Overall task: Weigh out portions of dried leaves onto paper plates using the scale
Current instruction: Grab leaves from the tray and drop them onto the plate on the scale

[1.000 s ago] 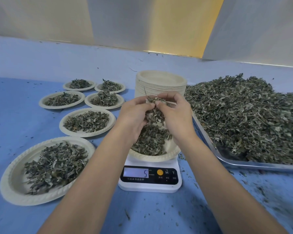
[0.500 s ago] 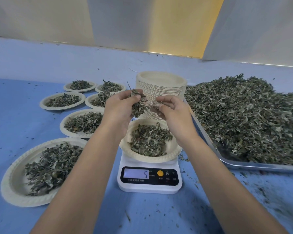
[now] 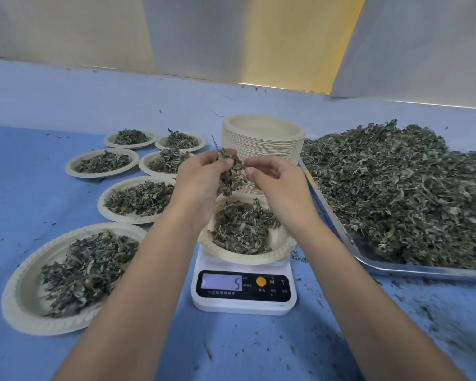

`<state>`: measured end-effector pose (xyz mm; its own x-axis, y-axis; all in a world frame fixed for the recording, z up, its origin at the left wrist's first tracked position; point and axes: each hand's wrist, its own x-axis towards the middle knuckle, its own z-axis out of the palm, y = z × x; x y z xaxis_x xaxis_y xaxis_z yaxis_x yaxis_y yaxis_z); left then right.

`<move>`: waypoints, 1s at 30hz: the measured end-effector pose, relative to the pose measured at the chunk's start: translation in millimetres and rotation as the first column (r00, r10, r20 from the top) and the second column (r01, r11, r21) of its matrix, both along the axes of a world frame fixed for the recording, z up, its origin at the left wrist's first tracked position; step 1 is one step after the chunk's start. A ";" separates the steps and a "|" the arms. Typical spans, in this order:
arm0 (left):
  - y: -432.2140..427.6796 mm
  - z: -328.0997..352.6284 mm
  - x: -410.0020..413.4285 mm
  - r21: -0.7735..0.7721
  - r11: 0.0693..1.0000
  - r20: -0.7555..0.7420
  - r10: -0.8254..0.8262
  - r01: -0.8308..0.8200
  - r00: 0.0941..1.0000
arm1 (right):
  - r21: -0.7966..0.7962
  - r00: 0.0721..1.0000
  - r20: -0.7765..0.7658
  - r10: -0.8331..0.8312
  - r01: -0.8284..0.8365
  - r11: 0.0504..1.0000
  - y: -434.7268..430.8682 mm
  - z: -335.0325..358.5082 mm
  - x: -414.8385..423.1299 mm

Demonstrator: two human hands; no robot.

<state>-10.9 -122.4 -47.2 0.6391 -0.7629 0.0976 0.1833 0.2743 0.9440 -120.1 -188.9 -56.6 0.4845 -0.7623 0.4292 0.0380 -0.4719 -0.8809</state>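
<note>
6 filled paper plates [image 3: 101, 202] sit in 2 loose rows on the blue table [image 3: 25, 188], left of the scale [image 3: 243, 301]. A 7th plate [image 3: 285, 247] rests on the scale platform with a modest heap of leaves in it. The display [image 3: 221, 283] shows a single digit, read as 5; the units are too small to make out.

Left hand [image 3: 201, 185]: fingers curled round a clump of dried leaves [image 3: 230, 174], held above the far rim of the 7th plate and clear of it.
Right hand [image 3: 278, 185]: fingers curled, thumb and forefinger closed on the clump's right edge, apparently teasing off a few leaves.

Supply: bulk leaves [image 3: 396, 188] are heaped on a metal tray [image 3: 412, 272] just right of the scale. A stack of empty plates [image 3: 263, 138] stands behind the hands.

Judgement: this is the top-up step, with the portion likely short of target.
- Release small pinches only, low over the plate centre, so that nothing lands on the platform or table.
- Both forearms pass close beside the scale; hold them off the plate rim or the reading will be false.
- Pause after each pinch until the digit settles.
- Stems tangle, so 1 tug may drag down a whole tuft. Separate it in the air first.
- Surplus goes back to the tray.
</note>
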 end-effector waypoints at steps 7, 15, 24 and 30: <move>-4.1 -2.2 -13.9 0.008 1.000 0.035 0.011 -0.011 0.999 | 0.021 0.999 0.017 0.038 -0.039 0.999 4.4 0.4 3.2; -7.3 -0.7 -22.0 0.008 1.000 0.018 0.009 -0.009 1.000 | -0.023 1.000 -0.016 -0.005 0.005 1.000 3.6 -2.0 3.3; -1.3 3.0 -15.9 -0.035 0.999 0.015 -0.001 0.002 1.000 | -0.039 0.995 0.008 -0.098 0.099 0.994 -3.5 2.1 -4.5; 0.7 4.1 -10.6 -0.052 0.998 0.009 0.018 -0.018 1.000 | -0.003 0.993 0.032 -0.116 0.116 0.993 -3.8 2.2 -7.1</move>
